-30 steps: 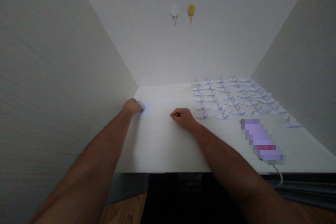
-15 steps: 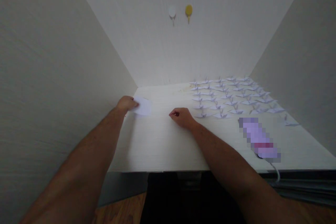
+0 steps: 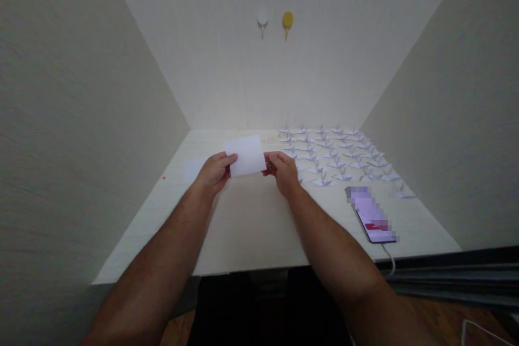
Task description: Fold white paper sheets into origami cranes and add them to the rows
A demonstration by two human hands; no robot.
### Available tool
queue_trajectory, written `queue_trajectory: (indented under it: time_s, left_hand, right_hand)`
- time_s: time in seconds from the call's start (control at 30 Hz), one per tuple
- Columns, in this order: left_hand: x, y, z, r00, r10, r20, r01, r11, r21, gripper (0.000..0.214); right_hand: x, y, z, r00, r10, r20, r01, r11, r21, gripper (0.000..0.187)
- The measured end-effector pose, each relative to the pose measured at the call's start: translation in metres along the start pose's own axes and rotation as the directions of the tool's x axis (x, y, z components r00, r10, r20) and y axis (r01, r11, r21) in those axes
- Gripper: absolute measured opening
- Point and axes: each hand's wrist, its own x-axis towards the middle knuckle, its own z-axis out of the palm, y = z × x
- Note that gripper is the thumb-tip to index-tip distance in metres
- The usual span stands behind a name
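Both my hands hold a small pale sheet of paper (image 3: 246, 154) a little above the white table (image 3: 243, 227). My left hand (image 3: 214, 172) pinches its left edge. Its right edge is pinched by my right hand (image 3: 281, 170). The sheet is lifted and tilted toward me. Several folded paper cranes (image 3: 336, 154) stand in rows on the table just right of my right hand. A faint stack of paper (image 3: 193, 168) lies on the table left of my left hand.
A phone (image 3: 371, 214) with a cable lies on the table at the right, near the front edge. White walls close in the table on the left, back and right. Two round hooks (image 3: 274, 19) hang on the back wall.
My left hand has lifted the sheet from the table's left side and carried it to the middle. My right hand rose from the table and took its right edge. The view swung left.
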Motion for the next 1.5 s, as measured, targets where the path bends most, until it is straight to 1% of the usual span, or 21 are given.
queue_trajectory:
  time_s: [0.07,0.13,0.2,0.27,0.33,0.4,0.53,0.6,0.63,0.7,0.8,0.87,0.93,1.0,1.07,1.17,1.23,1.3,1.37,1.4,1.5]
  left_hand:
    - [0.003,-0.008,0.002,1.000,-0.013,-0.015,0.013,1.000,0.019,0.030]
    - [0.005,-0.014,0.002,0.999,-0.007,-0.054,0.010,0.998,0.058,0.028]
    - [0.005,-0.016,0.000,0.997,0.018,-0.069,-0.011,0.995,0.095,0.025]
    - [0.004,-0.017,-0.001,0.996,0.057,-0.069,-0.049,0.992,0.115,0.023]
    - [0.004,-0.015,-0.004,0.993,0.089,-0.071,-0.082,0.992,0.095,0.023]
    - [0.003,-0.013,-0.005,0.993,0.086,-0.080,-0.082,0.995,0.054,0.026]
    - [0.002,-0.008,-0.005,0.997,0.047,-0.054,-0.049,0.998,-0.035,0.042]
    - [0.001,-0.007,-0.005,0.998,0.050,-0.043,-0.053,0.996,-0.066,0.045]
    - [0.001,-0.006,-0.005,0.998,0.057,-0.039,-0.060,0.995,-0.079,0.045]
    - [0.000,-0.007,-0.004,0.995,0.091,-0.043,-0.095,0.992,-0.088,0.036]
    - [0.002,-0.011,-0.005,0.983,0.165,-0.078,-0.168,0.985,-0.038,0.019]
    - [0.005,-0.015,-0.006,0.972,0.199,-0.125,-0.201,0.980,-0.002,0.019]
    - [0.008,-0.018,-0.008,0.962,0.210,-0.175,-0.212,0.977,0.008,0.020]
    - [0.011,-0.020,-0.010,0.957,0.205,-0.207,-0.206,0.978,0.017,0.019]
    - [0.013,-0.021,-0.011,0.958,0.194,-0.211,-0.193,0.981,0.027,0.018]
    - [0.012,-0.020,-0.011,0.966,0.175,-0.191,-0.175,0.984,0.013,0.019]
    - [0.011,-0.020,-0.010,0.971,0.161,-0.174,-0.165,0.986,-0.007,0.018]
    - [0.008,-0.018,-0.008,0.975,0.149,-0.166,-0.154,0.988,-0.013,0.017]
    - [0.006,-0.017,-0.007,0.978,0.144,-0.153,-0.146,0.989,0.001,0.016]
    - [0.004,-0.016,-0.006,0.979,0.144,-0.141,-0.144,0.990,0.010,0.016]
    - [0.001,-0.016,-0.003,0.986,0.147,-0.083,-0.144,0.989,0.041,0.014]
  right_hand:
    - [0.002,0.001,-0.001,1.000,0.001,-0.001,-0.001,1.000,-0.025,0.026]
    - [0.002,0.004,-0.001,0.999,-0.030,-0.038,0.025,0.993,-0.116,0.024]
    - [0.003,0.007,0.000,0.993,-0.078,-0.085,0.059,0.976,-0.212,0.022]
    - [0.003,0.007,0.000,0.985,-0.118,-0.124,0.083,0.962,-0.260,0.020]
    - [0.003,0.007,0.000,0.976,-0.142,-0.167,0.093,0.958,-0.270,0.017]
    - [0.004,0.005,-0.001,0.970,-0.138,-0.201,0.083,0.963,-0.257,0.016]
    - [0.005,0.003,-0.002,0.968,-0.127,-0.216,0.073,0.967,-0.244,0.017]
    - [0.005,0.003,-0.001,0.968,-0.127,-0.218,0.072,0.967,-0.244,0.017]
    - [0.004,0.003,-0.001,0.968,-0.127,-0.217,0.072,0.967,-0.245,0.016]
    - [0.003,0.003,0.000,0.970,-0.123,-0.212,0.069,0.967,-0.244,0.016]
    - [0.002,0.003,0.001,0.981,-0.092,-0.171,0.054,0.975,-0.214,0.017]
    - [0.001,0.003,0.001,0.989,-0.061,-0.135,0.035,0.982,-0.188,0.018]
    - [0.000,0.003,0.002,0.993,-0.067,-0.097,0.047,0.980,-0.192,0.028]
    - [-0.002,0.004,0.002,0.993,-0.113,-0.024,0.104,0.966,-0.236,0.042]
    - [-0.004,0.005,0.002,0.984,-0.144,0.100,0.168,0.941,-0.295,0.050]
    - [-0.006,0.008,0.002,0.957,-0.153,0.246,0.234,0.908,-0.348,0.046]
    - [-0.006,0.009,0.002,0.942,-0.184,0.279,0.276,0.899,-0.339,0.035]
    - [-0.006,0.009,0.002,0.942,-0.207,0.265,0.287,0.906,-0.311,0.022]
    - [-0.005,0.008,0.003,0.957,-0.191,0.218,0.248,0.928,-0.279,0.014]
    - [-0.004,0.007,0.003,0.968,-0.176,0.181,0.220,0.940,-0.263,0.015]
    - [-0.003,0.004,0.004,0.988,-0.147,0.050,0.154,0.968,-0.199,0.025]
